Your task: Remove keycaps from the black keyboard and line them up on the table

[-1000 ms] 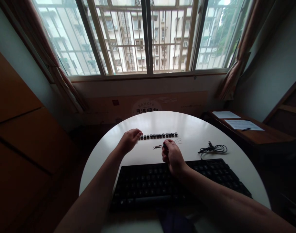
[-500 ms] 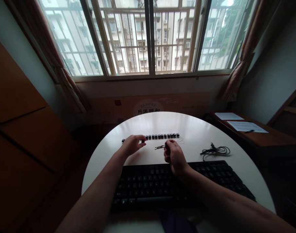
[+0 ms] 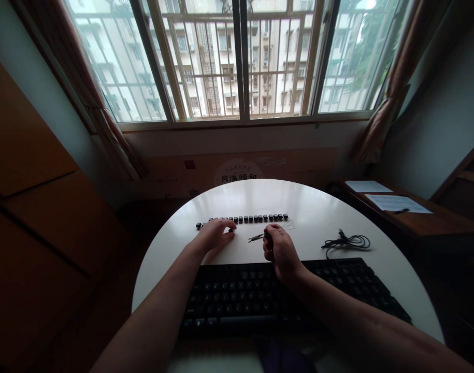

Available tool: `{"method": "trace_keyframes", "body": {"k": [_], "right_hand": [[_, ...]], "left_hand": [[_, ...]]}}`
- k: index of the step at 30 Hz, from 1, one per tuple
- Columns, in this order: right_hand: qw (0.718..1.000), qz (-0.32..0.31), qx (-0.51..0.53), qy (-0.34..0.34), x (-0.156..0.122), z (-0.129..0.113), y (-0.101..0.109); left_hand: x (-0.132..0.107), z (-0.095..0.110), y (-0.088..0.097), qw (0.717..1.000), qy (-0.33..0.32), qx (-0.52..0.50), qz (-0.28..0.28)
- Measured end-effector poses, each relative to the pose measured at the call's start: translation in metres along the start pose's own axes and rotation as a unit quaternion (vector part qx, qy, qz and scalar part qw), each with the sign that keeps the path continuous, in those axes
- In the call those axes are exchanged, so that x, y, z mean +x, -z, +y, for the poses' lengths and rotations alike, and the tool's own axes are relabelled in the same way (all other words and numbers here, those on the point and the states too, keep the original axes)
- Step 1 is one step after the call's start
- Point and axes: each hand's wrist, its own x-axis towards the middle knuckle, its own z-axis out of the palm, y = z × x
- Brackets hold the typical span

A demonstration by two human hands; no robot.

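Left hand (image 3: 215, 235) palm down on the round white table (image 3: 318, 204), fingers loosely curled, fingertips at the row of black keycaps (image 3: 256, 218); any grip can't be told. Right hand (image 3: 280, 250) closed around wire keycap puller (image 3: 273, 230), just near of the row. Black keyboard (image 3: 338, 290) near edge, coiled cable (image 3: 345, 241) right.

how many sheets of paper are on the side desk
2. Both lie flat on the brown side desk right of the round table: one sheet nearer the window, the other sheet just in front of it, with a dark pen-like thing on its near edge.
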Motion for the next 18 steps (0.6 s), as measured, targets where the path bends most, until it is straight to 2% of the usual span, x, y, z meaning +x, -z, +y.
{"method": "trace_keyframes", "body": {"k": [7,13,18], "right_hand": [[1.0,-0.006,-0.005,0.008,0.002,0.002,0.002],[1.0,-0.008,-0.006,0.003,0.001,0.0,0.001],[1.0,-0.008,-0.007,0.005,0.001,0.002,0.0]], "left_hand": [[-0.003,-0.008,0.011,1.0,-0.011,-0.021,0.011],[-0.004,-0.016,0.022,0.999,-0.004,-0.015,0.044],[-0.003,-0.009,0.017,1.0,-0.017,-0.003,0.019]]}}
